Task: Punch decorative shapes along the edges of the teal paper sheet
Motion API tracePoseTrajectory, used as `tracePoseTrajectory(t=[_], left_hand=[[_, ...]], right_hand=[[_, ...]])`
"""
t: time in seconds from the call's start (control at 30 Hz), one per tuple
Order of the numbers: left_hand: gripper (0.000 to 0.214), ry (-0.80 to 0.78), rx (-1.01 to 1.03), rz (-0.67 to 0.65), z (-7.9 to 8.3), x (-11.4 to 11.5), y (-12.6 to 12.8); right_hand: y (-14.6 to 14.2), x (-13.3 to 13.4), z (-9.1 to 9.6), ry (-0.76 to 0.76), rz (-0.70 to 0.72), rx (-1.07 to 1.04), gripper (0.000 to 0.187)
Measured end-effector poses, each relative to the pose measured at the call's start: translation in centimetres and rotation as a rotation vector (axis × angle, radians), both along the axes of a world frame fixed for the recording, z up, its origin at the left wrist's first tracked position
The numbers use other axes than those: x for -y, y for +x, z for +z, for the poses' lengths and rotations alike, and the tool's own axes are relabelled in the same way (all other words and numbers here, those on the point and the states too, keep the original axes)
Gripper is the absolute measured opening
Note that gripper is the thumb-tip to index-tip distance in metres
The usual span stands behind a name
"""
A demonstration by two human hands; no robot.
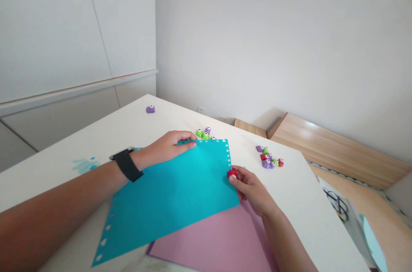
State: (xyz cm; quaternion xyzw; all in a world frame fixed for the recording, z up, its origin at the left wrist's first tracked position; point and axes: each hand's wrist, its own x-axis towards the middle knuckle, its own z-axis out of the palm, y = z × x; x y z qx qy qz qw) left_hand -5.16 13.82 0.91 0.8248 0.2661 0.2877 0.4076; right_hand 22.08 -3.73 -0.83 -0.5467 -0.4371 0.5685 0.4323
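Observation:
A sheet of turquoise paper (pixel 174 194) has small cut-out shapes along its left, top and upper right edges, hearts among them. At its top edge, my left hand (pixel 170 145) pinches the sheet between thumb and fingers. My right hand (pixel 252 186) closes around a small red craft punch (pixel 232 174) at the paper's right edge. The punch touches or overlaps that edge; whether the paper is inside its slot, I cannot tell. Just beyond the top edge stand several green and purple punches (pixel 205 135), partly hidden by the sheet.
Below the turquoise sheet lies a pink-purple sheet or folder (pixel 206 237) on the white table (pixel 128 132). More punches (pixel 266 163) cluster at the right. One purple punch (pixel 150 109) stands near the far corner. Turquoise paper bits (pixel 84 165) lie left; a wooden bench (pixel 334 147) is beyond.

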Motion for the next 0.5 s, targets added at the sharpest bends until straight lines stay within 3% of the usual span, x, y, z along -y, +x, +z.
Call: tracePoseTrajectory(t=[0.27, 0.5], left_hand=[[0.031, 0.009, -0.002, 0.009, 0.00, 0.09, -0.01], [0.031, 0.029, -0.010, 0.008, 0.04, 0.08, 0.02]], right_hand=[[0.35, 0.07, 0.83, -0.059, 0.034, -0.131, 0.035], [0.38, -0.03, 0.33, -0.064, 0.004, -0.082, 0.033]])
